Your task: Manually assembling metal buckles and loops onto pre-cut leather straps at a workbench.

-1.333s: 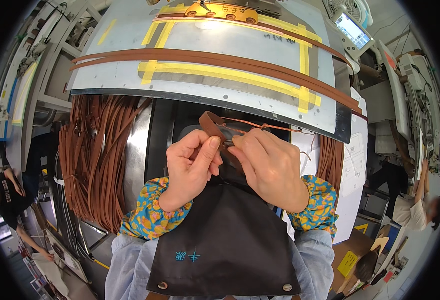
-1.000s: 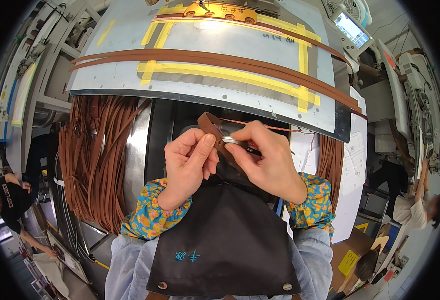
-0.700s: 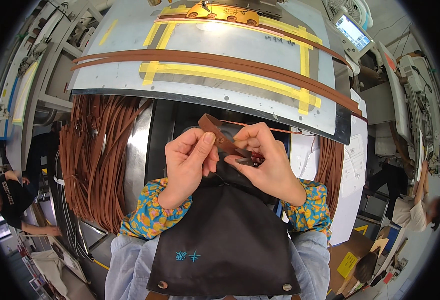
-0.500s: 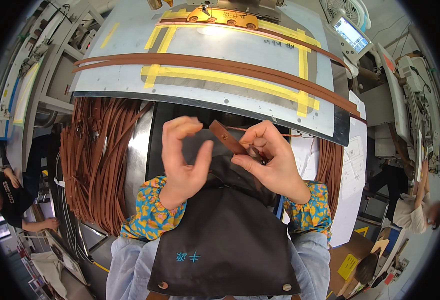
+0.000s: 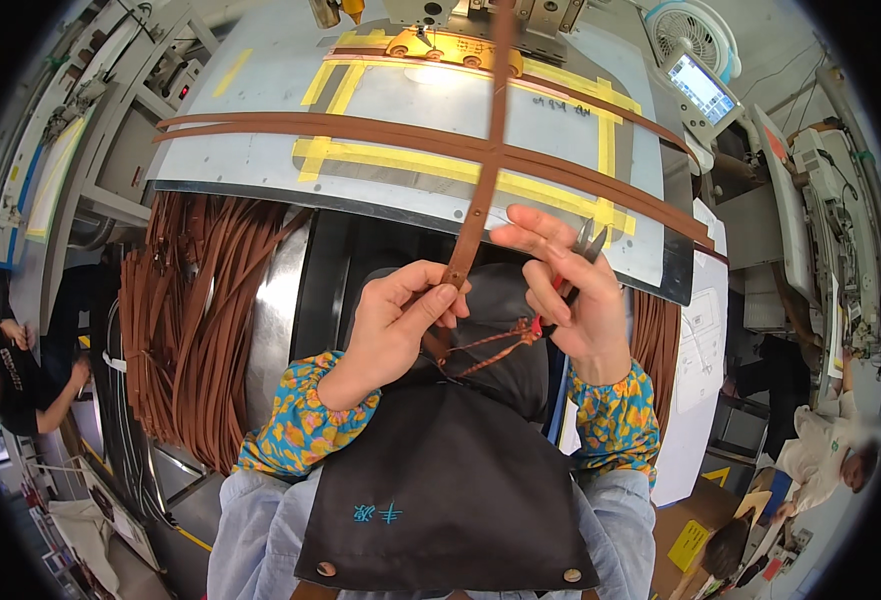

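- While holding a brown strap (image 5: 468,240) just before the near edge of the counter (image 5: 400,105), pinches it between thumb and fingertips of the left hand (image 5: 390,310), close beside a small round mark.
- Raised from there above the counter, crossing the view of two long brown straps (image 5: 360,128) laid across its top, and leaving sight beyond its far side.
- Wraps curled fingers of the right hand (image 5: 580,305) around small snips (image 5: 586,240), at the counter's near edge; index and middle fingers stretched toward the strap, apart from it; dark snip tips slightly parted and pointing toward the counter.
- Below the counter's near edge, an orange-red cord (image 5: 525,330) slung between the snips' red end and the area under the left hand; cannot tell where fastened there.
- On the counter, yellow tape (image 5: 390,156) in a frame, and a yellow plate (image 5: 450,48) at the far side.
- In front of the counter, a large strap bundle (image 5: 200,330) to the left, a narrower bundle (image 5: 653,330) and white papers (image 5: 702,330) to the right, a black apron (image 5: 440,480) in the middle.
- Beyond the counter's far right corner, a lit screen (image 5: 703,85) and a fan (image 5: 688,40).
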`<state>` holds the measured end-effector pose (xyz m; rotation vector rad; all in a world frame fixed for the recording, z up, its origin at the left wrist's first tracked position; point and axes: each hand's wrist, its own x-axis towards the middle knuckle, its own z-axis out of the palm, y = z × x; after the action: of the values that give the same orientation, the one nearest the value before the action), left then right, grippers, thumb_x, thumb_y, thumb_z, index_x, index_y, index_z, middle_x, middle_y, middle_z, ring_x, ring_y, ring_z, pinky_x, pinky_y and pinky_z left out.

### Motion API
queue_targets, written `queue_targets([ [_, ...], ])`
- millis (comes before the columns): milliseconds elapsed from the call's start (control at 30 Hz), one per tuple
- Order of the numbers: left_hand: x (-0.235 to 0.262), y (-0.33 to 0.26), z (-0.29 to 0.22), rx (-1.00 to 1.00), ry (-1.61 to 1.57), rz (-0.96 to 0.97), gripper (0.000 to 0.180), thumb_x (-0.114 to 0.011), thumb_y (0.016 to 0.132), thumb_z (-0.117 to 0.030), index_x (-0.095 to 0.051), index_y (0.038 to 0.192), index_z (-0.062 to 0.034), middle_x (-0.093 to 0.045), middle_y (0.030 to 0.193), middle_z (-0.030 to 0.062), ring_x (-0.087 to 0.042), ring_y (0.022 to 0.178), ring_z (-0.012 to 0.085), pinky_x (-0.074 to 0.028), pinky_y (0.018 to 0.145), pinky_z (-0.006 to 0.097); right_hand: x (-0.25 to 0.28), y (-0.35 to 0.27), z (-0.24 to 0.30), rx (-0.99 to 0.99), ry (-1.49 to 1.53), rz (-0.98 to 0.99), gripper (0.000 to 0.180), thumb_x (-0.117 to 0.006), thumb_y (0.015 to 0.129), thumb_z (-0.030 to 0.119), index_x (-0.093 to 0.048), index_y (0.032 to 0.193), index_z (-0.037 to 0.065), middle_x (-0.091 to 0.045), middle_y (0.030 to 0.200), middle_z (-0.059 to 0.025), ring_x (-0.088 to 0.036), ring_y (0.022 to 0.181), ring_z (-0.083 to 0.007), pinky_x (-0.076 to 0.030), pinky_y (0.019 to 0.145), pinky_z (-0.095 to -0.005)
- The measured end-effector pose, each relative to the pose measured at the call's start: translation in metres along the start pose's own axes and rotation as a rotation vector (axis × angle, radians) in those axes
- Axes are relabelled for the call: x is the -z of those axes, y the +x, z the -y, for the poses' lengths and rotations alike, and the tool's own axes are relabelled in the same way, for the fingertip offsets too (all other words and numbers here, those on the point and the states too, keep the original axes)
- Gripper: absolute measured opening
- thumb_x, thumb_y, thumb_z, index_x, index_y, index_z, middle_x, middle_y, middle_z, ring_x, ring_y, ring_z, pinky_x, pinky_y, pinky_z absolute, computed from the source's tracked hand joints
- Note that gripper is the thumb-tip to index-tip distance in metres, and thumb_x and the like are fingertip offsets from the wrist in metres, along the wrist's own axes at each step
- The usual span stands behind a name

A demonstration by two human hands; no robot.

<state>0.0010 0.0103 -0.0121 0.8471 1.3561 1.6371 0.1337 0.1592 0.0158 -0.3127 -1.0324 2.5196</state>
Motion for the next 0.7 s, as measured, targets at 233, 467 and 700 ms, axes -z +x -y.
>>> queue_targets([
  [233,-0.007,-0.003,-0.004,0.061,-0.077,0.014,0.017,-0.052,0.093,-0.009,-0.060,0.100,0.0041,-0.062,0.079,0.0041,-0.056,0.070,0.0068,-0.047,0.065,0.020,-0.015,-0.007,-0.019,0.019,-0.618,-0.178,0.015,-0.059,0.089,0.007,-0.057,0.102,0.000,-0.058,0.079,-0.0003,-0.044,0.053,-0.0002,-0.034,0.046,-0.0160],
  [467,-0.018,-0.006,-0.005,-0.027,0.039,-0.022,0.019,-0.050,0.093,-0.006,-0.059,0.105,0.0056,-0.064,0.082,0.0056,-0.058,0.072,0.0078,-0.049,0.066,0.021,-0.021,-0.006,-0.024,-0.002,-0.596,-0.136,0.008,-0.059,0.084,-0.002,-0.052,0.086,0.002,-0.056,0.074,0.0013,-0.051,0.065,-0.0012,-0.043,0.057,-0.0154],
  [700,-0.025,-0.008,-0.005,-0.024,0.033,-0.065,0.019,-0.048,0.093,-0.002,-0.058,0.106,0.0073,-0.064,0.083,0.0069,-0.059,0.072,0.0081,-0.049,0.067,0.020,-0.021,-0.004,-0.021,-0.018,-0.613,-0.129,0.008,-0.058,0.081,-0.002,-0.052,0.085,0.002,-0.051,0.070,0.0038,-0.045,0.061,0.0002,-0.038,0.053,-0.0154],
])
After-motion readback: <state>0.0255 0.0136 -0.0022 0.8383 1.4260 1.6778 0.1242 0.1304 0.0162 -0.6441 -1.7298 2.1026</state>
